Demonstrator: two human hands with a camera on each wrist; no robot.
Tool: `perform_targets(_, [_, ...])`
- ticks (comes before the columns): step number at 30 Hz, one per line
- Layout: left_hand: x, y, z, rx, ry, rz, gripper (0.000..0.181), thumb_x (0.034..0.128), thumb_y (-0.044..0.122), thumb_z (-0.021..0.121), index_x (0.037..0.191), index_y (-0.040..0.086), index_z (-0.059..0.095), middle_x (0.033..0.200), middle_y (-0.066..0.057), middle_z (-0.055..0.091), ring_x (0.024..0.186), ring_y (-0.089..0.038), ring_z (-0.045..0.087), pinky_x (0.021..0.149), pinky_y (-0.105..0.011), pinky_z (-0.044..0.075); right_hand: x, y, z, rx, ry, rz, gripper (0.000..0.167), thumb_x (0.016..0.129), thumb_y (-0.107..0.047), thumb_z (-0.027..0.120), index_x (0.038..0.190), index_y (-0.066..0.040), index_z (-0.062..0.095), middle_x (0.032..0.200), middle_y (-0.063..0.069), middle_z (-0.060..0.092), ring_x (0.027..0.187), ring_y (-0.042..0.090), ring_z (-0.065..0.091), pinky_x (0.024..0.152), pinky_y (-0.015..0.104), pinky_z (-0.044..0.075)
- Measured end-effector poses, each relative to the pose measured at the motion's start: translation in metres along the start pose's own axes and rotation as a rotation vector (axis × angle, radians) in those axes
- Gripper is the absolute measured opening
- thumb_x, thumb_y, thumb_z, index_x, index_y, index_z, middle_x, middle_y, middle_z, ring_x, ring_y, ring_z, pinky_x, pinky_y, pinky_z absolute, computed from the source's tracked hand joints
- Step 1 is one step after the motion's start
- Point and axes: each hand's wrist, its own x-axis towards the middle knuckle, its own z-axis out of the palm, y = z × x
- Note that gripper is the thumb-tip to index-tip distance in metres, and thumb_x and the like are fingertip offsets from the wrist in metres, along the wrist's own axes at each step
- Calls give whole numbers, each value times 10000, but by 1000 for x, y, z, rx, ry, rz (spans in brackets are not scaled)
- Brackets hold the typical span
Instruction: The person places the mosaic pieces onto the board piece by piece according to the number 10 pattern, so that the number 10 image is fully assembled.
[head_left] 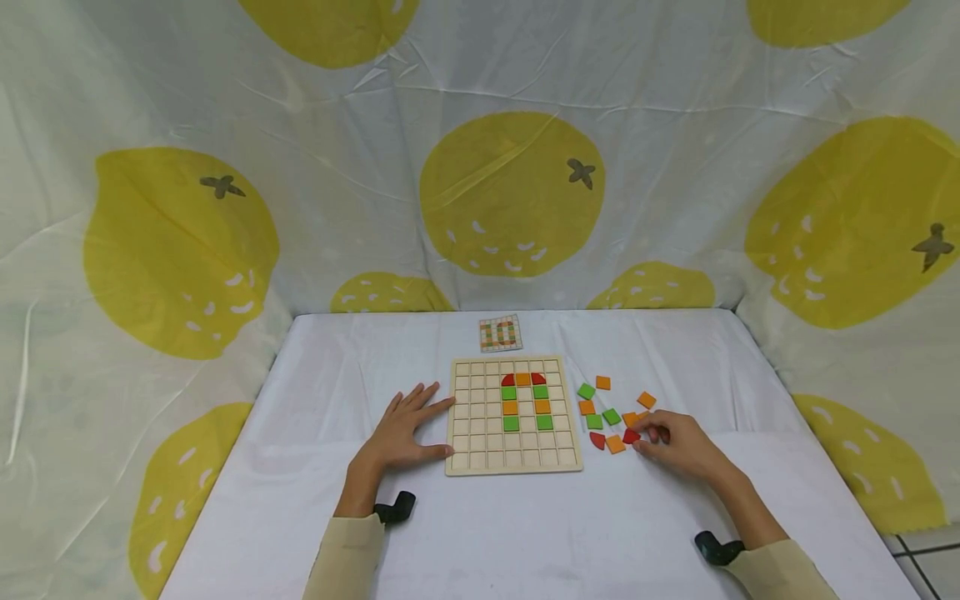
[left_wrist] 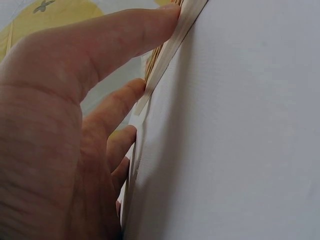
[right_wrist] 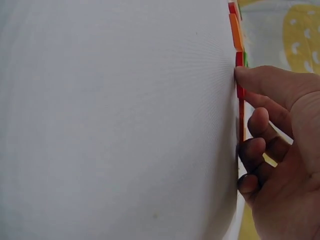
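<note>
A wooden grid board (head_left: 477, 458) lies mid-table, with an arch of red, orange and green tiles set in its cells. My left hand (head_left: 399, 435) is spread flat at the board's left side, thumb and index fingertip touching its edge. Right of the board, my right hand (head_left: 684, 447) pinches a red quarter-round tile (head_left: 631, 436) between thumb and index finger, low at the table; its other fingers are curled. In the right wrist view the thumb presses the red tile's (right_wrist: 239, 60) edge. Around it lie loose orange (head_left: 615, 444) and green tiles (head_left: 611, 416).
Behind the board lies a small pattern card (head_left: 500, 333) showing coloured shapes on a grid. Another red quarter-round tile (head_left: 597, 440) lies near the board's right edge. A white cloth (head_left: 525, 533) covers the table, and lemon-print curtains (head_left: 660, 167) hang at the back and sides.
</note>
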Motion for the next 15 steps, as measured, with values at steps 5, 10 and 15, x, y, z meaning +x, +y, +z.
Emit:
perform_targets(5, [-1,1,0,-2,10,8,850,793,672,734,1540,347,494,1698,-41,304,1596,-330,210,1261,-652,130,1,-4,1,15,-6,10,266,837,-302,866,1046,-172,764,781,-31,529,728,101,476,600,222,382])
perform_targets(10, [-1,0,1,9,6,8,852,796,689,720,1544,353,487,1699,-38,301,1597,-328,207,1264,-645,128,1,-6,3,0,-12,3,252,855,-312,849,1047,-175,759,788,-34,527,726,93,469,600,227,384])
perform_targets(15, [0,-1,1,5,3,10,853,795,679,726,1544,347,487,1702,-42,293,1598,-335,197,1267,-643,117,3,-8,2,-17,10,-18,228,858,-284,851,1033,-165,763,775,-41,526,716,92,469,595,227,385])
